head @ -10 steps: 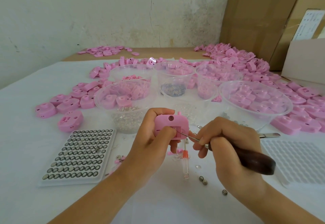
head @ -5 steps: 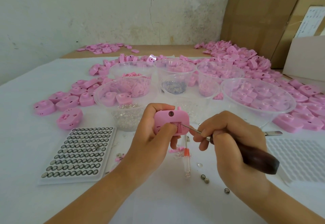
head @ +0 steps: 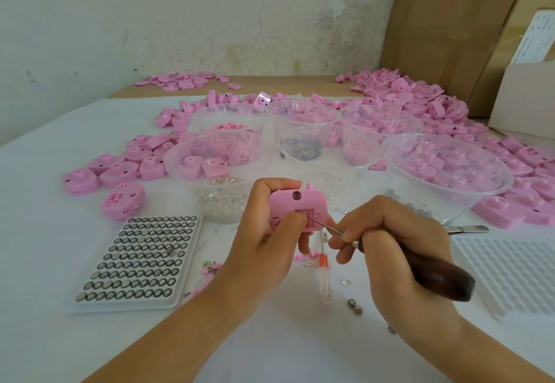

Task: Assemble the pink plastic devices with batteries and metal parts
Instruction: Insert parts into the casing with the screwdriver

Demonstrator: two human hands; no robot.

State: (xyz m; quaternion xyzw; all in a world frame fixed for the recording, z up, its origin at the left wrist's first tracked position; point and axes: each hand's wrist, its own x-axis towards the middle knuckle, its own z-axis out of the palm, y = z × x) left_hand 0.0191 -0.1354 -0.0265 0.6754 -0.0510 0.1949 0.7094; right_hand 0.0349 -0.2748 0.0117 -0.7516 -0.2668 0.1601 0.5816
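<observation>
Small assembly workshop, heaps of pink plastic housings (head: 420,103), tray of button batteries (head: 135,259), stacked cardboard boxes (head: 450,22)

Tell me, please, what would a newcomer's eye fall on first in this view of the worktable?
The mass of pink shells heaped across the far right of the table strikes first. At centre, one pink device is held up while a dark-handled pick pokes its thin metal tip into the slotted opening. At near left lies a white tray of button batteries in neat rows.
</observation>
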